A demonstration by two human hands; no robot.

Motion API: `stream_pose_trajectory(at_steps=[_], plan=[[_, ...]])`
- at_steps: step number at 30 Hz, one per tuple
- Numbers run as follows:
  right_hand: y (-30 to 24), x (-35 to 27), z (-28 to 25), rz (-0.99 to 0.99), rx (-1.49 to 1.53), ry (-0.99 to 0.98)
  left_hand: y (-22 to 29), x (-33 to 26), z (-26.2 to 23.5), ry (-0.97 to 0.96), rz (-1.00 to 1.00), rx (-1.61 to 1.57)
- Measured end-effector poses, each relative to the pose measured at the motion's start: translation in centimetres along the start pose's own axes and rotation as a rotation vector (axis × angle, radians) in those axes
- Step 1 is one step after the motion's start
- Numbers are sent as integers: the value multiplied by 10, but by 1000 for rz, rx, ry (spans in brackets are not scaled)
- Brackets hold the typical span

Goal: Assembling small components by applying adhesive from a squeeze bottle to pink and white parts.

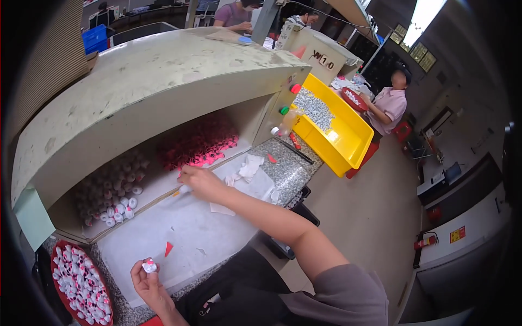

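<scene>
Between the fingertips of my left hand (pixel 145 283) is a small white piece with pink on it (pixel 149 265). My right hand (pixel 202 183) is at the front lip of the box-like workstation, beside a heap of small pink-and-dark pieces (pixel 209 149). Its fingers are closed, and their tips are partly hidden. A small white object with an orange end (pixel 183 190) shows under that hand; it appears to be gripped, but its kind is unclear. White rounded pieces with pink bits (pixel 118 209) are heaped in the left part of the workstation.
White sheeting (pixel 179 233) covers the worktop, with a red scrap (pixel 168 249) and crumpled tissue (pixel 250 167) on it. A red basket (pixel 56 266) of white-and-pink pieces stands at left. The yellow tray (pixel 348 146) holds small silvery parts. Co-workers are beyond; one holds a red bowl (pixel 354 104).
</scene>
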State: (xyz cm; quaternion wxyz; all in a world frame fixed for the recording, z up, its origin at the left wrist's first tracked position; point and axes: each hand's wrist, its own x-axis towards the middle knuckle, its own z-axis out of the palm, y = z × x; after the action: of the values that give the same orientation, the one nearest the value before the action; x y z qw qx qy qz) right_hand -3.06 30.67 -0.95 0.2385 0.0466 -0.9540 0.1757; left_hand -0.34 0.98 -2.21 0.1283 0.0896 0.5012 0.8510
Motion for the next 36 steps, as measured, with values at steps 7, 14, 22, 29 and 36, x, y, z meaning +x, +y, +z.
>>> stream_pose_trajectory(at_steps=[7,14,22,29,36], plan=[[-11,-24,-8,6,78,110,-1,-3,7,-53,34,-59],[-113,-49,-18,228,793,55,6,-12,19,-12,65,-49],[-137,-72,-10,719,1234,-68,-1,-6,40,-109,-136,-124],[-141,-71,2,739,1282,-19,2,-7,31,-118,-120,-138],[-152,-68,-19,798,1535,-8,5,-10,27,-97,4,81]])
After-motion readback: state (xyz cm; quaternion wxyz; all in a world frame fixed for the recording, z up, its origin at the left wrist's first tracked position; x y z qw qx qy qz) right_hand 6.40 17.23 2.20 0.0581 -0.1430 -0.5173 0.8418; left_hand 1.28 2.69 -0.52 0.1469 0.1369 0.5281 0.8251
